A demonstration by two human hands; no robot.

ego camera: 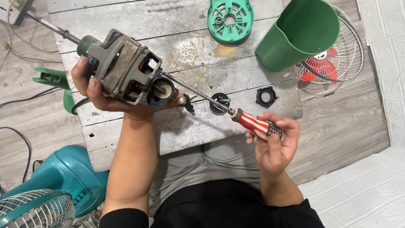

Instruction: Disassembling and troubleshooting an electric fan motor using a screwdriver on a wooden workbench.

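My left grip [99, 90] holds the fan motor [126, 69] above the surface [190, 126], and its shaft [50, 26] juts out toward the far left corner, barring passage there. The screwdriver [253, 123] in my right grip [276, 141] spans the gap between both grips; nothing passes through that line. Under the blade lie two black ring parts [220, 102] [266, 96], just beside each other. On the far side, the green grille cover [230, 17] and the green casing [301, 33] block the right corner. Bare surface shows between the motor and the grille cover, and along the near edge. Left of the surface, a teal fan base [63, 177] stands on the floor.
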